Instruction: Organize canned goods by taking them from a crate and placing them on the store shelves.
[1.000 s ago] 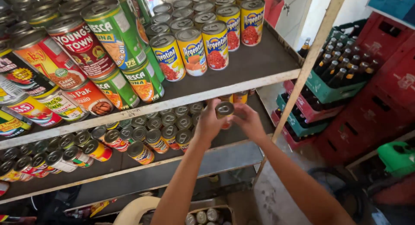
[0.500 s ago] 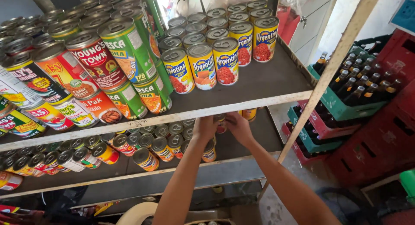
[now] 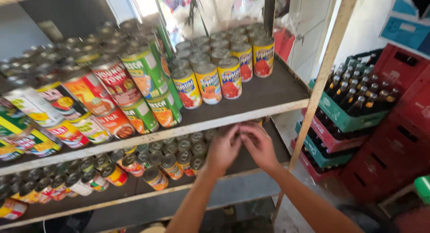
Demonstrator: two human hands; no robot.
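My left hand (image 3: 222,150) and my right hand (image 3: 259,144) are pressed together on the lower shelf (image 3: 134,192), just under the edge of the upper shelf (image 3: 273,94). Their fingers curl around a small can that is almost wholly hidden between them. They sit at the right end of rows of small round cans (image 3: 170,163), which touch the left hand's knuckles. Both forearms rise from the bottom of the view.
Yellow-labelled cans (image 3: 208,83) stand in rows on the upper shelf, and larger red and green cans (image 3: 116,83) are stacked to the left. A slanted wooden post (image 3: 318,89) stands beside my right hand. Green and red crates of dark bottles (image 3: 354,98) are stacked at the right.
Both hands have moved with the small can from in front of the shelf edge down and in under the upper shelf. The can, in plain sight before, is now hidden by the fingers.
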